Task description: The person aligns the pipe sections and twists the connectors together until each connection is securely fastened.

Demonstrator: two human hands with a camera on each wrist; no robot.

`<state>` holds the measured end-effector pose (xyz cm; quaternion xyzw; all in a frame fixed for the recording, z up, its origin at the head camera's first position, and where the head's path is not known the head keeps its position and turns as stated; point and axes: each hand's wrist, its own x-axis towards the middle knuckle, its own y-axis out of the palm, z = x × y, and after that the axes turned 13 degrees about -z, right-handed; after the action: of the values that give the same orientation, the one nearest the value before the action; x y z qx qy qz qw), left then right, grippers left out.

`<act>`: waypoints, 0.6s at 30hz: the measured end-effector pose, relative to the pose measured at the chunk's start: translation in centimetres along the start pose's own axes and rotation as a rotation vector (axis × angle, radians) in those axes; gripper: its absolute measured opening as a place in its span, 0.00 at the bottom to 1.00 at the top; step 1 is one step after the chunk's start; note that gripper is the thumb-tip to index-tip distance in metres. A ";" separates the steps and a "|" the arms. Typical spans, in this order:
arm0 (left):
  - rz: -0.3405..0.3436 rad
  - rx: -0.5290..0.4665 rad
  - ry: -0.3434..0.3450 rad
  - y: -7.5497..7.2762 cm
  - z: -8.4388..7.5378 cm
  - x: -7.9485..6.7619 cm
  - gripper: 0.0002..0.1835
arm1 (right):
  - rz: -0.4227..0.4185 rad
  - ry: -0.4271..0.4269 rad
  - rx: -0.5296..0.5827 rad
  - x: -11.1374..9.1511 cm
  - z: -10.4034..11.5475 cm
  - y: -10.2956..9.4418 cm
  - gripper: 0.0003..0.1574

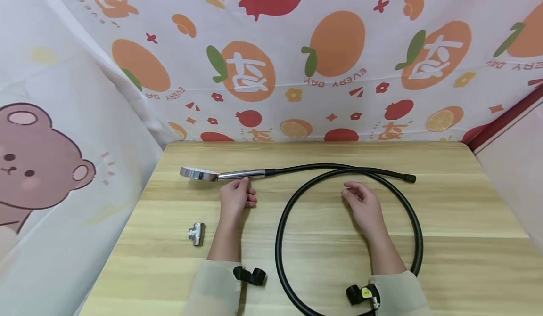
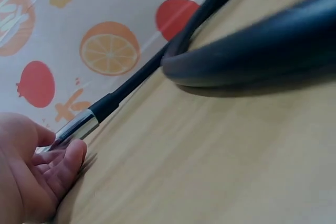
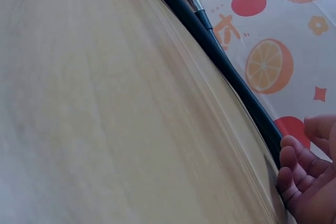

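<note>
A chrome hand shower (image 1: 242, 174) lies at the back left of the table, its round head (image 1: 198, 174) pointing left. From its handle runs a black hose (image 1: 277, 240), looped once, with a dark end fitting (image 1: 409, 178) at the back right. My left hand (image 1: 236, 196) is right by the shower handle (image 2: 79, 127), fingers loosely bent; whether it touches the handle is unclear. Inside the loop, my right hand (image 1: 362, 206) hovers near the hose's right side with loosely curled fingers (image 3: 289, 156) and nothing in them. A small chrome T-shaped fitting (image 1: 197, 234) lies left of my left forearm.
The wooden table (image 1: 148, 240) has a fruit-printed cloth (image 1: 292, 90) hanging behind its far edge. A pale cloth with a bear print (image 1: 38, 160) hangs at the left. Black camera straps (image 1: 250, 275) sit on both wrists. The hose passes by the right forearm.
</note>
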<state>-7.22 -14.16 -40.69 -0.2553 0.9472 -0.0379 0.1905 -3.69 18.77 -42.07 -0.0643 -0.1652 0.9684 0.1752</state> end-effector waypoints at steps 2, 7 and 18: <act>0.015 0.004 0.033 -0.3 0.2 -0.5 0.18 | 0.001 0.009 -0.006 -0.1 0.2 0.1 0.19; 0.054 -0.009 0.083 -1.1 1.1 -1.9 0.14 | -0.028 0.042 0.051 0.1 0.4 -0.2 0.20; 0.144 0.079 0.247 -4.0 3.3 -5.2 0.11 | -0.196 0.394 0.608 0.9 0.3 -1.1 0.26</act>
<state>0.00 -14.93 -41.27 -0.1722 0.9771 -0.0924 0.0844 -4.25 19.97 -41.46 -0.1781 0.1615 0.9210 0.3064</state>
